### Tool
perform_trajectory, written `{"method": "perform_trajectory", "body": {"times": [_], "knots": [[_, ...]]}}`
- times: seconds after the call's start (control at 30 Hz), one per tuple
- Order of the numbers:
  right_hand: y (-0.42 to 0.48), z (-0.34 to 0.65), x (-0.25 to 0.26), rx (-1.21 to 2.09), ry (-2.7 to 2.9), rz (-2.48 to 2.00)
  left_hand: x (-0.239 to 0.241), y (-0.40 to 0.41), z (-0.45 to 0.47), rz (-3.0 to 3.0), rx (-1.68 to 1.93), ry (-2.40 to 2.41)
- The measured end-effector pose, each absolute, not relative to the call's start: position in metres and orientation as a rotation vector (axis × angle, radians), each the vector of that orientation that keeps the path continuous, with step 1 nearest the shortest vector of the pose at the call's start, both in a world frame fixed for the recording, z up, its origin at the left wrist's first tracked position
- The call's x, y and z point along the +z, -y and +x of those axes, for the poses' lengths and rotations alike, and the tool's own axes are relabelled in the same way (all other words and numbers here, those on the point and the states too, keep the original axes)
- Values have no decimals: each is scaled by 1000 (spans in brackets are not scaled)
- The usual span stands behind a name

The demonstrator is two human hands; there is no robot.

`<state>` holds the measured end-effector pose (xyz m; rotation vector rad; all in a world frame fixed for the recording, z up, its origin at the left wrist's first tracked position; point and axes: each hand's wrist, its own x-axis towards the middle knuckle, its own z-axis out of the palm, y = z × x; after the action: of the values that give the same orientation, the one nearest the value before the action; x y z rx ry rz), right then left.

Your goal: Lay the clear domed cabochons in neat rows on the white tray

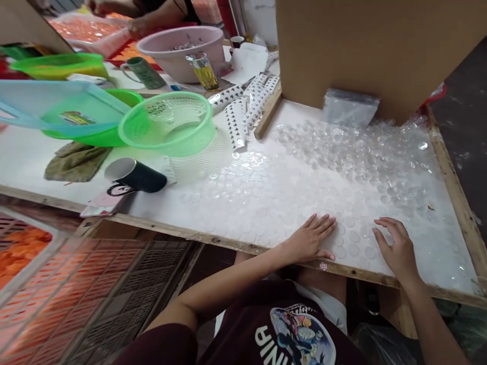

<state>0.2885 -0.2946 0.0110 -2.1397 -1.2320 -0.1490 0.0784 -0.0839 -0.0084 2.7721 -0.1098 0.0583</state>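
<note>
My left hand (312,238) lies flat near the front edge of the white tabletop, fingers stretched out over clear round discs. To its right, my right hand (397,248) hovers at or just touches the surface, thumb and fingers apart and slightly curled, with nothing visible between them. Between both hands several flat transparent discs (353,236) lie spread in a single layer. Shinier clear discs (245,175) cover the table's middle. A thick heap of clear rounded pieces (342,149) sits at the back right.
A cardboard panel (365,56) stands behind the heap, with a plastic-wrapped packet (350,107) against it. At the left are a green basket (171,144), a dark mug (142,176) on its side and a brown cloth (76,162). Wooden strips (456,203) edge the table. Another person's arms (160,20) show behind.
</note>
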Motion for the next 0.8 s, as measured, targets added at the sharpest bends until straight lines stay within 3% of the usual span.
{"method": "perform_trajectory", "body": {"times": [0.47,0.8], "knots": [[140,283,39,8,1411,-1990,8,72,108,2815,282,199],[135,300,49,-23,1309,-2054,8,59,137,2539,195,211]]}}
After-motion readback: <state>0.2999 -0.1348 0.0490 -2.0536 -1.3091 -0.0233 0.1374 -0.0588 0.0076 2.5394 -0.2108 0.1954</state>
